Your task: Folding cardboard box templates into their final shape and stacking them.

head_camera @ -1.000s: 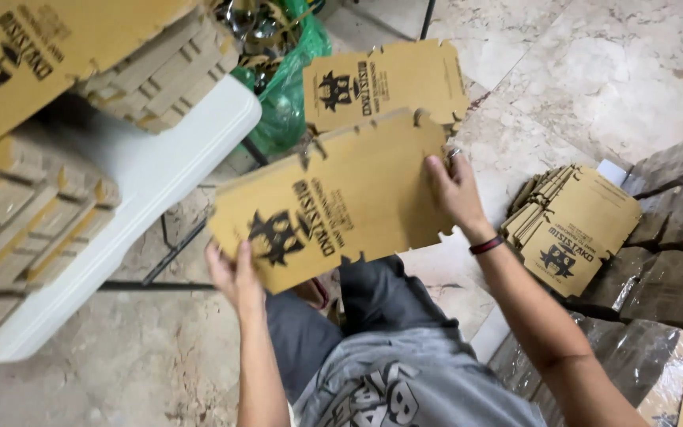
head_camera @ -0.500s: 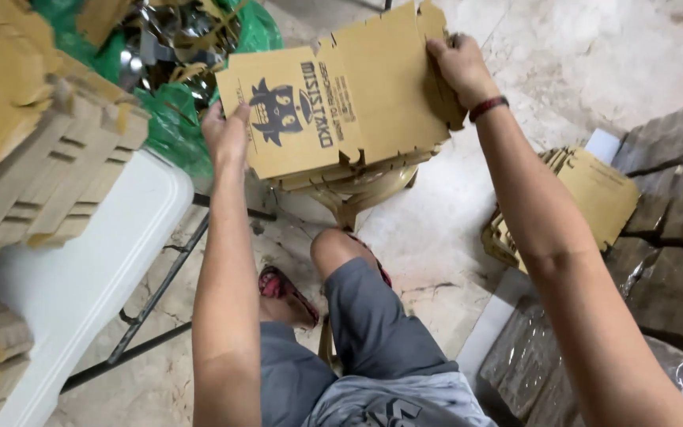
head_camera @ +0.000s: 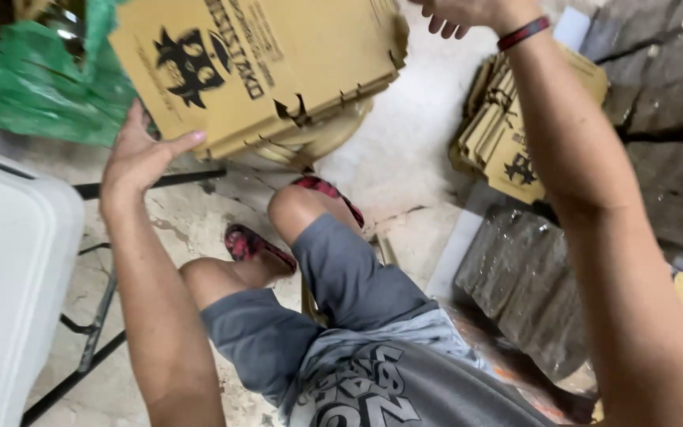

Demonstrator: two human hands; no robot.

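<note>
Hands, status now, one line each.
Left hand: open, palm beside the flat cardboard box, holding nothing.
Right hand: open, fingers spread, at the box's far corner, holding nothing.

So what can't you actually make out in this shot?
- Right hand: head view, fingers cut off by the top edge, so any grip stays unclear.
- Flat cardboard box: its top is cropped.
- Left hand: contact with the box uncertain.
- Green bag: contents hidden.

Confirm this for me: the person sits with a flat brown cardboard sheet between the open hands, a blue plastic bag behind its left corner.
Not quite. In the head view the plastic bag is green, not blue. The rest stands: flat brown cardboard sheet between the open left hand and right hand.
</note>
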